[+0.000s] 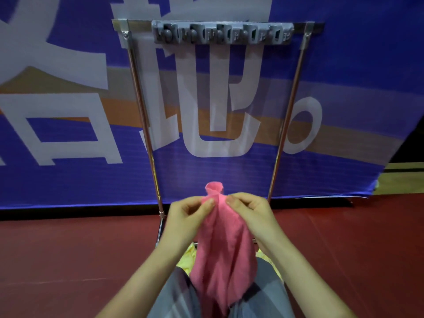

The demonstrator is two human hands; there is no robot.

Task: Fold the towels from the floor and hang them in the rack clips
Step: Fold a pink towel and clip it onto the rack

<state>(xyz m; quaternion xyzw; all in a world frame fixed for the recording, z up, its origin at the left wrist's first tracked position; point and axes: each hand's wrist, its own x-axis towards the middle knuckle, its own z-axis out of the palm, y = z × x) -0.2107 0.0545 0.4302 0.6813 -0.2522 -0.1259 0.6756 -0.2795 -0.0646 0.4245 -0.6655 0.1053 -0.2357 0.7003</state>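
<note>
Your left hand [191, 213] and right hand [249, 211] each pinch the bunched top of a pink towel [223, 253], which hangs over your lap, below the metal rack [146, 125] and its grey clips [222, 33].

The pink towel [220, 249] is soft, matt cloth. The rack poles [142, 111] are glossy polished metal; at twelve o'clock the clip strip [222, 33] looks matt grey plastic.

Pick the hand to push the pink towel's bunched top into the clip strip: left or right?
Right, marginally. Left hand and right hand both pinch the pink towel below its bunched top, but the right grips slightly higher, nearer the gray clip strip above.
</note>
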